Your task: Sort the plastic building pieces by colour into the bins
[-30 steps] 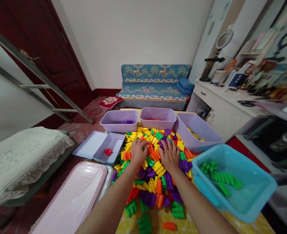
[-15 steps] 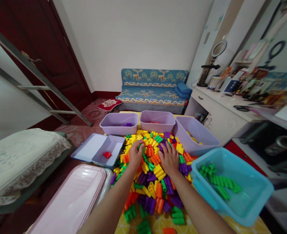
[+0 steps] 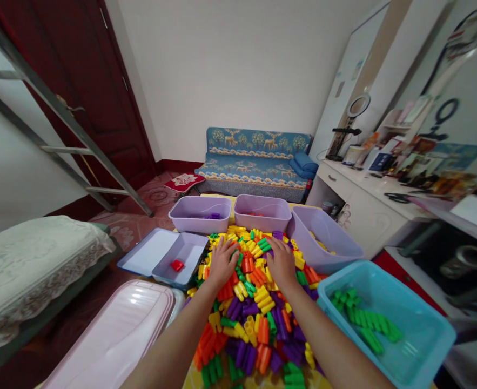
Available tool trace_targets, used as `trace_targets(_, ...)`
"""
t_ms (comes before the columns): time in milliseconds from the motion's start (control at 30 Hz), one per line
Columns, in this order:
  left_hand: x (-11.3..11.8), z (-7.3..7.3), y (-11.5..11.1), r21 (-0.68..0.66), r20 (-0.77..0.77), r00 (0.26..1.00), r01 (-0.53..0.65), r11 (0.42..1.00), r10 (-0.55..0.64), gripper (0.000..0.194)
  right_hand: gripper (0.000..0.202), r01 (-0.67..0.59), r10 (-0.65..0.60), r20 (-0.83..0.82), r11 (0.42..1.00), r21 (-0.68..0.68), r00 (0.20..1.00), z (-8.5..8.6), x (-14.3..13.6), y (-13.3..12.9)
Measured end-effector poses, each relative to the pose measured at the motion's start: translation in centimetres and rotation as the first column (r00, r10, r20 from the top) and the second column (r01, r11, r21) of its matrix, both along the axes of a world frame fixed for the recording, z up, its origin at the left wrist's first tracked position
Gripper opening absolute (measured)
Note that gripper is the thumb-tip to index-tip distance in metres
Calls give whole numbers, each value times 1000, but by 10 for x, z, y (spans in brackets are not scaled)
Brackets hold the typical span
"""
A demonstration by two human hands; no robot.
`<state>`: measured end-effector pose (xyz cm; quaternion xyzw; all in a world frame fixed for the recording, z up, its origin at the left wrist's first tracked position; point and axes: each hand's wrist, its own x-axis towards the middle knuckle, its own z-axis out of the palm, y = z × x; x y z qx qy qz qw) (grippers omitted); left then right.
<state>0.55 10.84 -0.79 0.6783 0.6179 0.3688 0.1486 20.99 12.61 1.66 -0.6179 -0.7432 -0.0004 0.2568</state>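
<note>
A heap of plastic building pieces shaped like joined tubes, in yellow, orange, green and purple (image 3: 264, 300), covers the middle of the table. On the heap's left side lies my left hand (image 3: 223, 265), its fingers spread and touching pieces, with a green piece (image 3: 235, 257) by the thumb. My right hand (image 3: 282, 263) rests on the right side, palm down, fingers bent but apart. Green and yellow pieces (image 3: 261, 247) show between the two hands. What lies beneath each palm is hidden.
Lilac bins (image 3: 200, 224) (image 3: 261, 222) (image 3: 327, 246) stand behind the heap. At right, a turquoise bin (image 3: 388, 324) holds green pieces. Left are an open box (image 3: 197, 254) with a red piece and a pink lid (image 3: 112, 329). Beyond are a sofa (image 3: 258, 162) and a ladder (image 3: 66, 129).
My left hand has moved slightly left on the heap and its fingers have spread. My right hand's fingers have bent and turned a little leftward. The camera view has tilted slightly up.
</note>
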Motion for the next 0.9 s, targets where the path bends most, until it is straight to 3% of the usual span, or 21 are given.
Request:
trace_targets(133, 0, -6, 0, -9, -83, 997, 4, 1000, -5, 35, 53, -12, 14, 50, 999, -45, 999, 5, -14, 13)
trace_targets(300, -1, -10, 2, 14, -90, 996, 16, 1000, -15, 36, 45, 19, -18, 13, 998, -61, 1000, 0, -18, 17)
trace_targets(500, -2, -13, 2, 35, -96, 995, 10, 999, -6, 35, 11, 46, -59, -145, 994, -97, 988, 3, -12, 16)
trace_targets(600, -2, -12, 2, 32, -98, 995, 6, 999, -3, 34, 14, 47, -58, -280, 998, -45, 958, 13, -7, 12)
trace_targets(667, -1, -11, 2, 32, -103, 995, 7, 999, -3, 34, 24, 91, -61, -556, 995, 27, 829, 21, 0, 3)
trace_targets(700, -1, -11, 2, 32, -107, 994, 6, 999, -3, 34, 28, 141, -44, -735, 988, 70, 676, 24, 4, -3)
trace_targets(733, -1, -11, 2, 30, -110, 994, 5, 1000, -2, 34, 29, 206, -3, -884, 973, 105, 467, 27, 10, -10)
trace_targets(800, -1, -12, 2, 25, -113, 994, 5, 1000, -2, 34, 28, 345, 116, -991, 930, 130, 60, 31, 24, -23)
trace_targets(833, -2, -12, 2, 24, -113, 994, 5, 1000, -3, 34, 26, 399, 159, -986, 908, 130, -41, 31, 32, -28)
trace_targets(900, -2, -12, 3, 26, -108, 994, 7, 1000, -5, 34, 22, 451, 194, -975, 883, 128, -104, 29, 48, -36)
